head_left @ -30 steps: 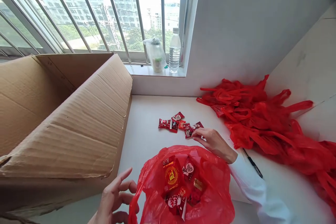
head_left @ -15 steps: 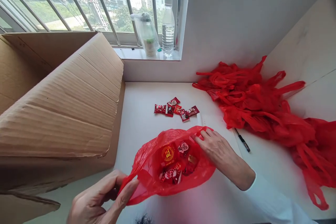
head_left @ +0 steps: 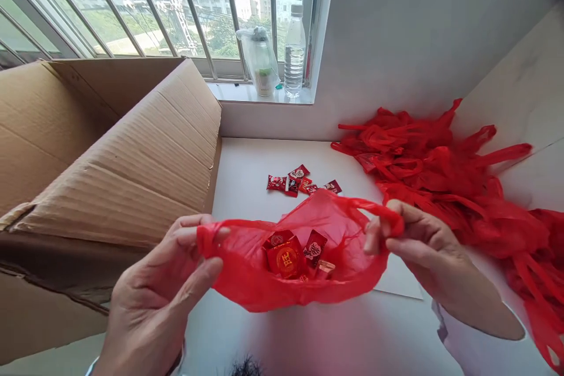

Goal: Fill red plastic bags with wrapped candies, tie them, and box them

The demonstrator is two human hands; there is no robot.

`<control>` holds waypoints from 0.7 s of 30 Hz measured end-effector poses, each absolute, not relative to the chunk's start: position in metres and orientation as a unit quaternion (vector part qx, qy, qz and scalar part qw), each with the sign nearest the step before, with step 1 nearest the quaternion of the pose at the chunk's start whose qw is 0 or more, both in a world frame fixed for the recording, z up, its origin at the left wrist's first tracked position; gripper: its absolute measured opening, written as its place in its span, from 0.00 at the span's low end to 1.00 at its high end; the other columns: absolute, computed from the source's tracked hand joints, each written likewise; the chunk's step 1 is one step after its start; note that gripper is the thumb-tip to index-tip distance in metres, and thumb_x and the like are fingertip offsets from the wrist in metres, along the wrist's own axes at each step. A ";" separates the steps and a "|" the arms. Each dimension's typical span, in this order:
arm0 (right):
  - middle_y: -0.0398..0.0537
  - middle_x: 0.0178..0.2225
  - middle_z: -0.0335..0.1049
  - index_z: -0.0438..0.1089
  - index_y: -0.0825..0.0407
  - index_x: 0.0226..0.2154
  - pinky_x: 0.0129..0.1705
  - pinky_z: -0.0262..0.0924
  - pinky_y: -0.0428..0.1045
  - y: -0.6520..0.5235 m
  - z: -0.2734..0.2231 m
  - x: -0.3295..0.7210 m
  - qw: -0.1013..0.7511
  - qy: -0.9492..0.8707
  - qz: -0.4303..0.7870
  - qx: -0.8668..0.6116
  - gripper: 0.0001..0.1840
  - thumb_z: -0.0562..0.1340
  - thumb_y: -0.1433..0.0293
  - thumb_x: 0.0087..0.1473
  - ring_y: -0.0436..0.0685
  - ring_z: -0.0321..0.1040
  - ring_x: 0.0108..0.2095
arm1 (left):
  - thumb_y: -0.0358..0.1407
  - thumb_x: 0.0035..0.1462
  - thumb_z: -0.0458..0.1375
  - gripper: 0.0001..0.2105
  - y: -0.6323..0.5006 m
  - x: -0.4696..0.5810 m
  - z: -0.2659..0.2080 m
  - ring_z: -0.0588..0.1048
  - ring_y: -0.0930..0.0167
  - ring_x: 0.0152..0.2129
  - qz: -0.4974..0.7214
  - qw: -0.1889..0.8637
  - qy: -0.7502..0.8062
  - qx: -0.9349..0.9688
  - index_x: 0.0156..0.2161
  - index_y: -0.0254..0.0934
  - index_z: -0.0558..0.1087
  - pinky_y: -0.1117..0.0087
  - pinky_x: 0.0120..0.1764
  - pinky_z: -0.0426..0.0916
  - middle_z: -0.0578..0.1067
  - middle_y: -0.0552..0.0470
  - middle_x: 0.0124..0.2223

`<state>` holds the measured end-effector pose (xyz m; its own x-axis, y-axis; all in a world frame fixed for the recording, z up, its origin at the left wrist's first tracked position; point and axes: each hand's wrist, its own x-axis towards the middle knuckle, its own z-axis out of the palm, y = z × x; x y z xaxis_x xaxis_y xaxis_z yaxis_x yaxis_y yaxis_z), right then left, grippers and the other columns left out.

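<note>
A thin red plastic bag (head_left: 259, 299) hangs between my two hands, its mouth stretched wide toward me. My left hand (head_left: 154, 288) grips the bag's left handle, fingers hooked through it. On the other side my right hand (head_left: 423, 241) is closed around the right handle. Inside lie several wrapped candies, among them a square red packet with gold print (head_left: 285, 257) and a dark red packet with white lettering (head_left: 315, 247). Beyond the bag, several small red candy packets (head_left: 277, 183) rest on the white table (head_left: 247, 158), some partly hidden by the bag's edge.
A large open cardboard box (head_left: 145, 164) stands at the left. Red plastic bags (head_left: 432, 170) are heaped along the wall at the right. On the windowsill are a water bottle (head_left: 294, 61) and a cup in a clear bag (head_left: 263, 64).
My right hand has moved from the bag's far rim to its right handle, pulling it right. My left hand has risen a little, and the bag's mouth is stretched wider.
</note>
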<state>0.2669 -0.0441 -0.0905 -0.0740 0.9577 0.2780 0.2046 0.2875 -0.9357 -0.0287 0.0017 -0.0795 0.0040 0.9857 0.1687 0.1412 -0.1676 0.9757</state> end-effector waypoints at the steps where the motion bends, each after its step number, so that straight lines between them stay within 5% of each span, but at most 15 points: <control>1: 0.41 0.27 0.70 0.62 0.47 0.33 0.31 0.65 0.48 -0.043 -0.081 0.269 0.548 -0.594 0.388 -0.443 0.03 0.56 0.72 0.55 0.53 0.70 0.29 | 0.43 0.46 0.66 0.14 0.008 -0.023 -0.071 0.74 0.66 0.41 0.518 0.429 0.479 0.564 0.39 0.42 0.74 0.75 0.34 0.75 0.75 0.53 0.43; 7: 0.43 0.27 0.69 0.66 0.46 0.32 0.32 0.65 0.50 -0.031 -0.046 0.263 0.641 -0.561 0.331 -0.407 0.04 0.62 0.71 0.52 0.54 0.68 0.30 | 0.44 0.46 0.65 0.23 0.017 -0.001 -0.037 0.74 0.64 0.42 0.535 0.421 0.379 0.627 0.48 0.47 0.66 0.67 0.39 0.75 0.69 0.53 0.56; 13: 0.42 0.28 0.69 0.66 0.49 0.30 0.34 0.64 0.47 -0.026 -0.064 0.235 0.523 -0.675 0.336 -0.397 0.04 0.64 0.72 0.51 0.51 0.66 0.30 | 0.42 0.52 0.61 0.29 0.020 0.004 -0.071 0.73 0.64 0.45 0.378 0.387 0.328 0.774 0.57 0.47 0.55 0.64 0.46 0.71 0.73 0.47 0.49; 17: 0.40 0.29 0.69 0.65 0.50 0.29 0.38 0.64 0.46 -0.028 -0.060 0.208 0.522 -0.723 0.250 -0.378 0.06 0.64 0.74 0.50 0.49 0.65 0.32 | 0.39 0.47 0.64 0.37 0.014 0.024 -0.086 0.75 0.72 0.30 0.332 0.316 0.347 0.818 0.58 0.46 0.50 0.74 0.34 0.72 0.75 0.52 0.42; 21: 0.44 0.35 0.72 0.68 0.51 0.30 0.46 0.64 0.48 -0.027 -0.045 0.191 0.452 -0.820 0.156 -0.314 0.04 0.65 0.71 0.51 0.53 0.66 0.40 | 0.37 0.55 0.52 0.14 -0.001 0.044 -0.079 0.72 0.74 0.21 0.362 0.235 0.359 0.827 0.47 0.44 0.65 0.78 0.23 0.67 0.72 0.59 0.27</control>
